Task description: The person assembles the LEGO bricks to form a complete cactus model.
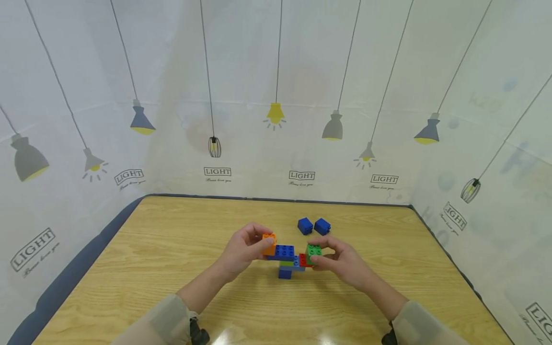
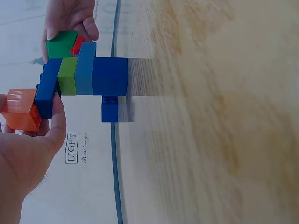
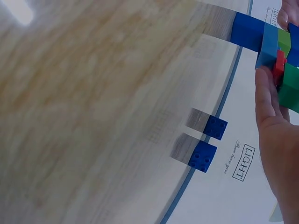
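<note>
A structure of toy building bricks stands on the table, with a dark blue brick (image 1: 284,273) at its base. Above that come a light blue brick (image 2: 85,70), a lime green brick (image 2: 67,76) and a long blue brick (image 1: 283,252) reaching left. My left hand (image 1: 245,251) pinches an orange brick (image 1: 269,244) at the long brick's left end, one finger against its underside. On the right, a green brick (image 1: 314,252) sits at a small red brick (image 1: 303,260). My right hand (image 1: 347,264) grips the green brick between thumb and fingers, with fingertips beneath the red one.
Two loose blue bricks, one on the left (image 1: 304,226) and one on the right (image 1: 322,226), lie behind the structure. The wooden table (image 1: 181,230) ends at a printed white curtain (image 1: 241,143) that surrounds its back and sides.
</note>
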The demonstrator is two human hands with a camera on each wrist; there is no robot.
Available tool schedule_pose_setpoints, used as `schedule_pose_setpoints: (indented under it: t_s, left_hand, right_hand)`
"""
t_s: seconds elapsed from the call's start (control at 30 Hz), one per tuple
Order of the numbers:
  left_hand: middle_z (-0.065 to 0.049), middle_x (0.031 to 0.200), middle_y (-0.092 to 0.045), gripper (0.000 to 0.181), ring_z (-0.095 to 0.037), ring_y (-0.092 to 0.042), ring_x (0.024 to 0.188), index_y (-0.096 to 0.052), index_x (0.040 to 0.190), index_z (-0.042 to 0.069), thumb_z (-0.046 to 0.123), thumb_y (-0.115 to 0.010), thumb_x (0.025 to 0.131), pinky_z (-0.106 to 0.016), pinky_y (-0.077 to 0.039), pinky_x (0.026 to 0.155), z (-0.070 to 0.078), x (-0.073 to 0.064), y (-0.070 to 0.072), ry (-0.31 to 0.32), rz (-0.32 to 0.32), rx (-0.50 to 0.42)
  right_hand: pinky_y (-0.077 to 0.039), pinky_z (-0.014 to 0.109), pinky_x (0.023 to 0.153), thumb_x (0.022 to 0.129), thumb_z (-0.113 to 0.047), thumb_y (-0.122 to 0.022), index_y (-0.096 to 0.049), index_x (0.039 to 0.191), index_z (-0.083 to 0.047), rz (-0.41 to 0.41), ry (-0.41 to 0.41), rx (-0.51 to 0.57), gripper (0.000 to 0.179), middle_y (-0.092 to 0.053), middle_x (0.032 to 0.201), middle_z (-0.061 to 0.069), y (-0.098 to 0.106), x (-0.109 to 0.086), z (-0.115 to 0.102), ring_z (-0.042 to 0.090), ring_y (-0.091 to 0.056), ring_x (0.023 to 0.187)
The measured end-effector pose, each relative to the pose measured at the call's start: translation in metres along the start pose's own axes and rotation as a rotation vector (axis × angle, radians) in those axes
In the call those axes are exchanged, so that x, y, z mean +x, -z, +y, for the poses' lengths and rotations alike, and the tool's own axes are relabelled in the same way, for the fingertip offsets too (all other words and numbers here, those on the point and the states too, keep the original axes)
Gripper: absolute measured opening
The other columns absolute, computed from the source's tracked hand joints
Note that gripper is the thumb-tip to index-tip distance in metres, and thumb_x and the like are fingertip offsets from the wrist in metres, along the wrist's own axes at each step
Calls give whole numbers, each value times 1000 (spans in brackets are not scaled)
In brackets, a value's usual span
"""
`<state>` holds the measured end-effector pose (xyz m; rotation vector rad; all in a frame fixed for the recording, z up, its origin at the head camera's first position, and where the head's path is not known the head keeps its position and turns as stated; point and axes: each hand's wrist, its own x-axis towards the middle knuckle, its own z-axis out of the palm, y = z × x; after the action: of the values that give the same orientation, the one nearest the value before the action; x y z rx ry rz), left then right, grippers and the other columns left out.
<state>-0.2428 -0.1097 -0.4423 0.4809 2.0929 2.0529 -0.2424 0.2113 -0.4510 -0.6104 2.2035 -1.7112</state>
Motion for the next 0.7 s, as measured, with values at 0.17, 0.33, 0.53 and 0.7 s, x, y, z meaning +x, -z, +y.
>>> schedule_pose_setpoints:
  t_s: [0.17, 0.33, 0.53, 0.7]
  left_hand:
    - [-18, 123, -70, 33, -21, -68, 102, -65, 133, 2, 24, -71, 108, -29, -65, 82, 0, 0, 0, -1, 2, 12]
    - [-19, 124, -70, 33, -21, -68, 102, -65, 132, 2, 24, -72, 108, -29, -64, 82, 0, 1, 0, 1, 4, 21]
    - [-17, 124, -70, 33, -21, -68, 102, -65, 132, 2, 24, -72, 108, -29, -64, 82, -1, 1, 0, 8, 7, 23]
    - [-16, 123, -70, 34, -22, -68, 102, -65, 132, 2, 25, -72, 108, -29, -64, 82, -1, 0, 1, 9, 5, 22]
  right_hand:
    - [-64, 53, 98, 108, -17, -72, -58, 146, 3, -13, 4, 24, 46, -57, 143, 31, 1, 2, 2, 33, -79, 108]
    - [-63, 56, 100, 108, -18, -73, -57, 145, 4, -19, -18, 53, 46, -58, 142, 30, 2, 3, 2, 28, -79, 108]
    - [-64, 55, 100, 107, -17, -74, -56, 146, 7, -29, -14, 73, 50, -61, 137, 26, 3, 5, 2, 28, -79, 106]
    - [-64, 55, 101, 106, -15, -74, -55, 148, 8, -31, -14, 87, 51, -64, 133, 22, 3, 5, 3, 30, -79, 105]
